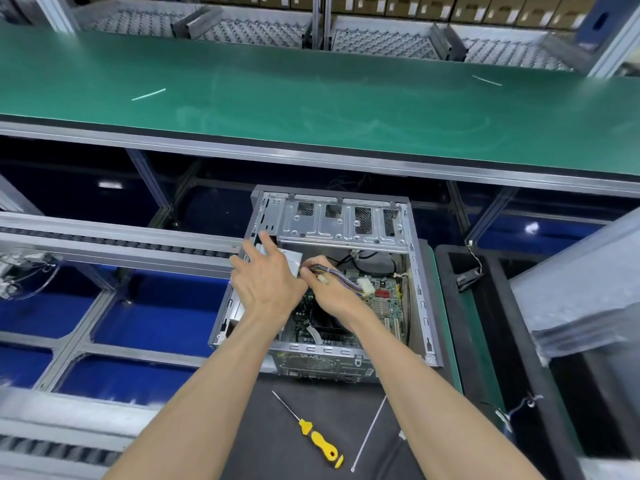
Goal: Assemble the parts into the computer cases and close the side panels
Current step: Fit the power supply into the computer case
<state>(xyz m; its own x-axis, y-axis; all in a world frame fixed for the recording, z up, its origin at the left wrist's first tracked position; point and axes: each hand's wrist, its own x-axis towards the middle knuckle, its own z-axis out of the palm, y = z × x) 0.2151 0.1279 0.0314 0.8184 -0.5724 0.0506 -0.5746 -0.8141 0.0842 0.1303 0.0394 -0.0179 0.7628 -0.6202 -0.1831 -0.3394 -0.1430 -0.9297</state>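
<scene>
On the dark mat (277, 455) I see the open computer case (420, 271) in the middle; my left hand (266, 282) is spread over its left side; my right hand (329, 289) pinches the wire bundle (346, 277) inside; a yellow screwdriver (320, 443) lies near.

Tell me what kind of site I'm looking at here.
Most likely a computer assembly line in a factory. A long green belt runs across the view, roller racks with cartons sit behind it, and an open case lies on a dark mat beside a screwdriver.
</scene>
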